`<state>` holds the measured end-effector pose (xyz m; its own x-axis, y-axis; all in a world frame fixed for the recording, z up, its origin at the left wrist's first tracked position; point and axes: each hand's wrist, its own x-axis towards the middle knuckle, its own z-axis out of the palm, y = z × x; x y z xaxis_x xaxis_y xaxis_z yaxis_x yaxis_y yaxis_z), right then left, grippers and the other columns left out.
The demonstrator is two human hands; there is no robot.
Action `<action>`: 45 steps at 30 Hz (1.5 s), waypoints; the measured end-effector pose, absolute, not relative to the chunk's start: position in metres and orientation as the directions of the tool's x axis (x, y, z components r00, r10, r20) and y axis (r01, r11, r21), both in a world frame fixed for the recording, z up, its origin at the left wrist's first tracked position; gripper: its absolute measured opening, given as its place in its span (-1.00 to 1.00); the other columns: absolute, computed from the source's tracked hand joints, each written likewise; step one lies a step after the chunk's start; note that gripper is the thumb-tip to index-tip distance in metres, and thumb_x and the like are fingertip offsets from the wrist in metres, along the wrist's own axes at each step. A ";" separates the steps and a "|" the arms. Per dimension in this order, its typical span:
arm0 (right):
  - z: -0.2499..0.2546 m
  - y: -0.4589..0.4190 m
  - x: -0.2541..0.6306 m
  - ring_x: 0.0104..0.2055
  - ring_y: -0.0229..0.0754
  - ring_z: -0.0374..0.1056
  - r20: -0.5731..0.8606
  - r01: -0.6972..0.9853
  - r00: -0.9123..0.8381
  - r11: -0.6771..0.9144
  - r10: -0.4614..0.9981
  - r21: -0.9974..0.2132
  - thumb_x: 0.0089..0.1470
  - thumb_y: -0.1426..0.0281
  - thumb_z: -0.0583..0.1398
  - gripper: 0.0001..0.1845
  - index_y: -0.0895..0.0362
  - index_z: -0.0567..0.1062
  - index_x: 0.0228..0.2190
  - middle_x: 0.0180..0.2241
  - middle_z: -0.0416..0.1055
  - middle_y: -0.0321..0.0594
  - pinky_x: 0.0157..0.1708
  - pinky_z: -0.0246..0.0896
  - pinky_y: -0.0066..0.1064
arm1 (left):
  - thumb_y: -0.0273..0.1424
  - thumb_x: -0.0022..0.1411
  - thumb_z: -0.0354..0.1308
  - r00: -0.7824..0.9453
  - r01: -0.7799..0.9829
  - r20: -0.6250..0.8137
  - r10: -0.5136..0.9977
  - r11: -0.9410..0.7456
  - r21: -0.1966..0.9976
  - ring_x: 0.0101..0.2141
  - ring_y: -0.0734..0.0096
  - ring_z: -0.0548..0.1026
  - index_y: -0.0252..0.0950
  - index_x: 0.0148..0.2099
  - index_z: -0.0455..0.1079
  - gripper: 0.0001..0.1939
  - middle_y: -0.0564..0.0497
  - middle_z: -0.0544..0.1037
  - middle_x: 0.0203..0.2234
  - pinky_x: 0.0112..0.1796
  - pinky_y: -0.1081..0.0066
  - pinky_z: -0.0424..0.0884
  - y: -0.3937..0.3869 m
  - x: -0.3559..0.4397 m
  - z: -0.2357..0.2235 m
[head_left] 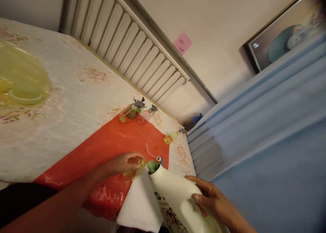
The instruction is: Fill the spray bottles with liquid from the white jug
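Observation:
My left hand (131,161) is closed around the upper part of a see-through yellow bottle (139,172). That bottle's open mouth faces the green-lined mouth of a large cream-white detergent jug (175,189). The jug tilts toward the bottle, and my right hand (211,197) is wrapped on its handle side. I cannot make out any liquid passing between them. Beneath the two mouths hangs a white cloth or paper (141,202). A loose spray head (159,159) with a thin tube lies just behind the jug's mouth.
A red plastic sheet (112,141) covers part of the flowered tablecloth (76,124). Several spray bottles (125,114) stand toward the back; one yellow spray bottle (171,137) is near the right edge. A yellow transparent basin (28,70) sits at left. A blue curtain (254,131) borders the right.

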<state>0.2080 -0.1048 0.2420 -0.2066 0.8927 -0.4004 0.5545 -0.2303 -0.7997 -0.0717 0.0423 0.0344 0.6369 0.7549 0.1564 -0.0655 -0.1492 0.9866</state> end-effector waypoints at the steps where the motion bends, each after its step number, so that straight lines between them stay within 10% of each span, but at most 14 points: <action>1: 0.243 -0.104 0.207 -0.58 -0.43 0.08 -0.404 0.558 -0.207 -0.231 0.891 -0.797 0.04 0.11 0.28 -0.43 0.12 0.43 0.02 -0.42 0.31 -0.31 -0.66 -0.01 -0.61 | -0.22 0.12 0.17 0.637 -0.071 0.158 0.754 -0.146 0.987 0.04 0.17 0.44 -0.23 0.03 0.40 -0.57 -0.02 0.54 0.00 0.04 0.35 0.33 0.043 -0.071 0.034; 45: 0.259 -0.089 0.204 -0.56 -0.40 0.11 -0.473 0.691 -0.180 -0.231 0.863 -0.685 0.05 0.09 0.26 -0.38 0.10 0.39 0.09 -0.38 0.35 -0.27 -0.62 0.03 -0.54 | -0.26 0.08 0.17 0.633 -0.081 0.137 0.762 -0.111 0.991 0.01 0.15 0.47 -0.23 0.00 0.41 -0.58 -0.03 0.55 -0.03 0.02 0.29 0.36 0.039 -0.073 0.041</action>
<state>0.2038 -0.0886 0.2593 -0.1796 0.8626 -0.4729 0.6912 -0.2314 -0.6846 -0.0727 0.0394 0.0415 0.6335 0.7616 0.1367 -0.0805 -0.1108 0.9906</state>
